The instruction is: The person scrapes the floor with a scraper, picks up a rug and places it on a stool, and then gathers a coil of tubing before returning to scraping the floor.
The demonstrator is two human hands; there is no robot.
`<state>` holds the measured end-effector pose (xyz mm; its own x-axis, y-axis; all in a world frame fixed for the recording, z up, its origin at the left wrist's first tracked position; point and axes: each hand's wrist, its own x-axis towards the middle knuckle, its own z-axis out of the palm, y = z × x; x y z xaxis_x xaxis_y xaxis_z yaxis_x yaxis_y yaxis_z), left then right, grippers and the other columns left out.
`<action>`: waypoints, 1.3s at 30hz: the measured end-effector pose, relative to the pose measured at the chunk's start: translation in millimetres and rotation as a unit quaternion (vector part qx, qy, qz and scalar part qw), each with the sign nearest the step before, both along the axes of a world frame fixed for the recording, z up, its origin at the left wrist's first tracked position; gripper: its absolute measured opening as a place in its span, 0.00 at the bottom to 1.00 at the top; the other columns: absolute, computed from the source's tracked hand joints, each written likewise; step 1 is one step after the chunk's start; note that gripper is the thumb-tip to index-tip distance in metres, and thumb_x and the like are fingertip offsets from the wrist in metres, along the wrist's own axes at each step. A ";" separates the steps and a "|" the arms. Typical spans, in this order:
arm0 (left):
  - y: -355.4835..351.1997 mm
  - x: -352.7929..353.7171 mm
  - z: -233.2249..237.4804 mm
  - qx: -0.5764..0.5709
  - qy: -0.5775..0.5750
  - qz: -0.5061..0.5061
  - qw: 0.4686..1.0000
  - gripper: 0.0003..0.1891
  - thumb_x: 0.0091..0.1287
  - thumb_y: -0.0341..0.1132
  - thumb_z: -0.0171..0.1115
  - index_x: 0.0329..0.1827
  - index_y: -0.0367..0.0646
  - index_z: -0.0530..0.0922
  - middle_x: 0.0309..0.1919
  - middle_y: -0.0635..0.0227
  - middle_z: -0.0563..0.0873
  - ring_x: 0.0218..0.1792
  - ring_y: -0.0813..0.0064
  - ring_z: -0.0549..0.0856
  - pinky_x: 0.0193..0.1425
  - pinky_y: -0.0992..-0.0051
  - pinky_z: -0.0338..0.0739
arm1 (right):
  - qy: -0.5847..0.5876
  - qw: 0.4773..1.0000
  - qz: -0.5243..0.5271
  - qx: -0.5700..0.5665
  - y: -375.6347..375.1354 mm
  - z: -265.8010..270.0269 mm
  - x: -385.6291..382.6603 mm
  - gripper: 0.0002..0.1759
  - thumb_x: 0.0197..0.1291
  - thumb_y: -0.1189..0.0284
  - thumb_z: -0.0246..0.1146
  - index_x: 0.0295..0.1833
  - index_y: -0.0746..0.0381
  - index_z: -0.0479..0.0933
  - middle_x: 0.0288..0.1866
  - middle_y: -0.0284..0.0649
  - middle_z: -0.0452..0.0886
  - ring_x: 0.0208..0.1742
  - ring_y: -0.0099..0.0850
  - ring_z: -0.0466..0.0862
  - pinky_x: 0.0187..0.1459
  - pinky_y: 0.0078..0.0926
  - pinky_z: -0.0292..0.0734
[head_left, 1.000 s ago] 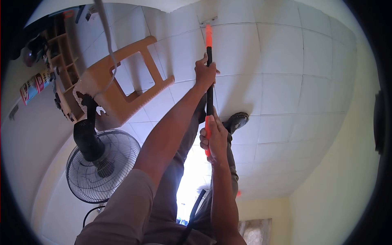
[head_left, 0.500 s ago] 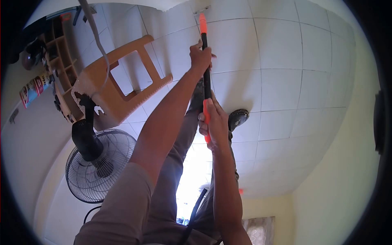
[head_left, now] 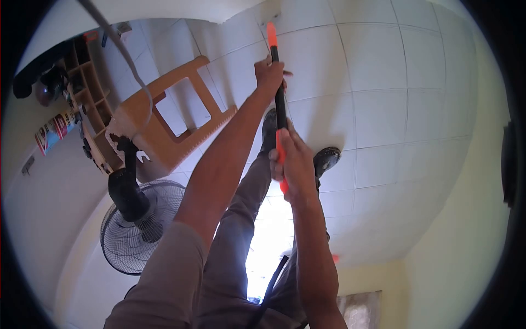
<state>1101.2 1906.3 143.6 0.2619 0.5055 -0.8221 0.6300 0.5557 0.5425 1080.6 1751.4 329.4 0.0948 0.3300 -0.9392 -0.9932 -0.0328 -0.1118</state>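
A long black pole with orange end sections [head_left: 280, 107] runs away from me, its orange tip pointing at the white tiled floor [head_left: 381, 118]. My left hand [head_left: 269, 75] is wrapped round the black shaft near the far end. Closer to me, my right hand [head_left: 296, 162] grips the orange handle section. Something small and faint shows past the tip, too blurred to name. My shoes [head_left: 327, 160] stand on the tiles under the pole, one partly hidden behind it.
Left of my arms is a brown plastic stool [head_left: 205, 129] with a worn, stained part. A black fan [head_left: 139, 225] stands nearer. Beyond are a wooden compartment shelf [head_left: 90, 82], a colourful pack [head_left: 55, 131] and a grey cord [head_left: 118, 41]. A pale wall [head_left: 466, 219] rises at right.
My view has shifted slightly, so the stool, fan and shoes appear further right and a little lower. Both hands keep their hold on the pole, whose tip has dropped slightly in view.
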 end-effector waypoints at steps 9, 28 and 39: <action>23.0 11.8 1.7 -0.005 -0.008 0.004 1.000 0.06 0.70 0.31 0.56 0.43 0.39 0.70 0.28 0.49 0.88 0.10 0.69 0.76 0.11 0.65 0.71 | 0.012 1.000 -0.012 0.024 13.5 -2.9 8.2 0.34 0.80 0.61 0.58 0.86 0.54 0.58 0.28 0.32 0.73 0.18 0.15 0.67 0.19 0.16 0.63; -18.5 -12.8 3.9 0.019 0.022 -0.039 0.999 0.08 0.72 0.32 0.59 0.49 0.39 0.74 0.27 0.54 0.89 0.08 0.73 0.75 0.09 0.68 0.70 | 0.004 1.000 -0.009 -0.004 -21.0 -9.8 -29.0 0.33 0.80 0.59 0.58 0.85 0.53 0.61 0.25 0.30 0.73 0.17 0.15 0.66 0.17 0.15 0.59; -61.6 -16.2 -3.6 0.079 0.035 -0.104 0.991 0.36 0.69 0.29 0.58 0.81 0.30 0.61 0.24 0.53 0.88 0.09 0.71 0.77 0.11 0.69 0.74 | 0.004 1.000 -0.016 -0.022 -59.3 -6.1 -39.8 0.30 0.81 0.59 0.56 0.83 0.52 0.64 0.23 0.31 0.72 0.16 0.15 0.66 0.17 0.16 0.60</action>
<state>1085.0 1844.7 140.0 0.3188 0.5710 -0.7565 0.7608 0.3219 0.5636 1040.8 1692.1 323.3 0.0965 0.2852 -0.9536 -0.9948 -0.0049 -0.1021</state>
